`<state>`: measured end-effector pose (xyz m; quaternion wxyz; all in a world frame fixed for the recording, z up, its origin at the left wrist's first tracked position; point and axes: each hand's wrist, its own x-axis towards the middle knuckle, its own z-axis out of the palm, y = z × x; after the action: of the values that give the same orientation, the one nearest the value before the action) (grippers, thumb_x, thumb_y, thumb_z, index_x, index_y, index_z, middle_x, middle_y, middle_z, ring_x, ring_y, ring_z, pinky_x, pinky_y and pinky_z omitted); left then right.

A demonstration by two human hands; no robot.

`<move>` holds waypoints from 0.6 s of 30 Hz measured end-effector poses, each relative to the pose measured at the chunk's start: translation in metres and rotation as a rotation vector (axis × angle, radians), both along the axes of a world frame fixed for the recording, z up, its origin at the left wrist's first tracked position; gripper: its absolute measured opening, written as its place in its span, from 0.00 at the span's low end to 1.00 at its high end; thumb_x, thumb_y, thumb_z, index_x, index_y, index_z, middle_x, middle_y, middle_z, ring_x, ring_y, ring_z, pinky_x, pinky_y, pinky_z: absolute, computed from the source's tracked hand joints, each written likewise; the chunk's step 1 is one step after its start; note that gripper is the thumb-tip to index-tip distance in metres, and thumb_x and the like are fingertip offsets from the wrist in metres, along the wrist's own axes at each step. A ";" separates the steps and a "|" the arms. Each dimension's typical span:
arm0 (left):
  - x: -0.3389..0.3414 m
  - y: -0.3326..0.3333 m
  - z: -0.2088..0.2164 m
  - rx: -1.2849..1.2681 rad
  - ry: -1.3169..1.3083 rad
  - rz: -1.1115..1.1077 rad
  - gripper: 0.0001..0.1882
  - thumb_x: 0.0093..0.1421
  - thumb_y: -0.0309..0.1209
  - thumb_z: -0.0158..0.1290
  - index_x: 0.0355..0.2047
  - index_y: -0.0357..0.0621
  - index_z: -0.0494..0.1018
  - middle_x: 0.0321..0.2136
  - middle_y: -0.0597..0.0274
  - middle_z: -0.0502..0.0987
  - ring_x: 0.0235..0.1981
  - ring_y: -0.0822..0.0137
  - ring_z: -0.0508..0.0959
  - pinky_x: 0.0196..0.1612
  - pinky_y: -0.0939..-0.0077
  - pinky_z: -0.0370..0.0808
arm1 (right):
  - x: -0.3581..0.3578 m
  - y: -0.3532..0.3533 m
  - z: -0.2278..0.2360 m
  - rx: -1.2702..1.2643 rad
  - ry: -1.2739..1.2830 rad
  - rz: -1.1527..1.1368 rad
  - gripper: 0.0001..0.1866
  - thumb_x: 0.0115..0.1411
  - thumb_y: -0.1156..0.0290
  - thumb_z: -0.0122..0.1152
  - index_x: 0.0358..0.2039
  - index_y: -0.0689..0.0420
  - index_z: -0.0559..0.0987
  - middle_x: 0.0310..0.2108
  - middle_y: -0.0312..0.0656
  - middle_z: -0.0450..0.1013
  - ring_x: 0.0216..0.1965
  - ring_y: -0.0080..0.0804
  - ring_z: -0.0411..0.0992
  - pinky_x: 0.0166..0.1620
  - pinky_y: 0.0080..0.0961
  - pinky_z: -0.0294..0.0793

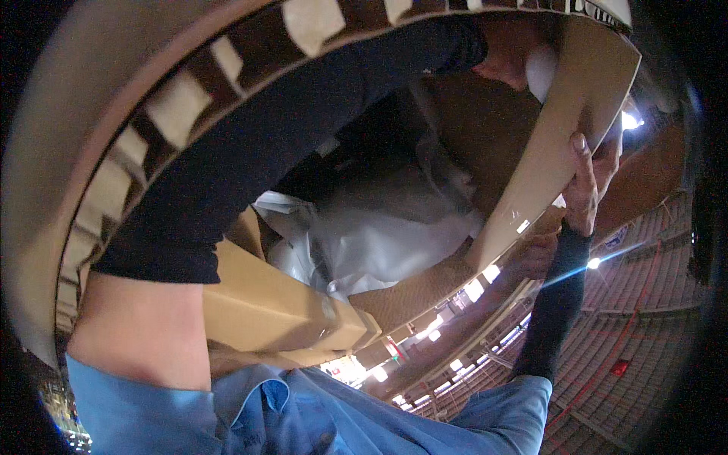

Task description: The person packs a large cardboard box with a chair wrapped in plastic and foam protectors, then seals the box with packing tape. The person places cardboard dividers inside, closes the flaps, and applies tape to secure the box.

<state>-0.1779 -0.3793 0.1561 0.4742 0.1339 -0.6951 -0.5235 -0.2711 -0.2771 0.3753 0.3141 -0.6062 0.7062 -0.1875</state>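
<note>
A long curved beige panel rises along the right side, smooth and glossy on its face. My right hand grips its outer edge, the thumb on the face and the other fingers partly behind. My left arm, in a black sleeve, reaches across through a large curved opening to the upper right. There my left hand is bent beside the panel's upper part, next to a whitish rounded thing. Its fingers are partly in shadow, and what they hold is hidden.
A large beige curved rim, lined with pale folded tabs, arches over the left and top. Crumpled translucent plastic sheeting lies beyond my left arm. A tan cardboard-like piece is close to my chest. Roof and lights show at lower right.
</note>
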 end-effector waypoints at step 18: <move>0.009 0.017 -0.008 -0.021 -0.084 0.045 0.18 0.60 0.35 0.57 0.48 0.43 0.79 0.43 0.49 0.81 0.47 0.51 0.79 0.53 0.54 0.74 | 0.009 -0.011 -0.041 -0.262 0.575 0.390 0.51 0.55 0.62 0.75 0.72 0.60 0.54 0.72 0.50 0.51 0.72 0.44 0.53 0.73 0.41 0.54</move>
<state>-0.1692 -0.3627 0.1480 0.4574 0.1664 -0.7167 -0.4995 -0.2621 -0.2878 0.3342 0.0524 -0.7924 0.6067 -0.0348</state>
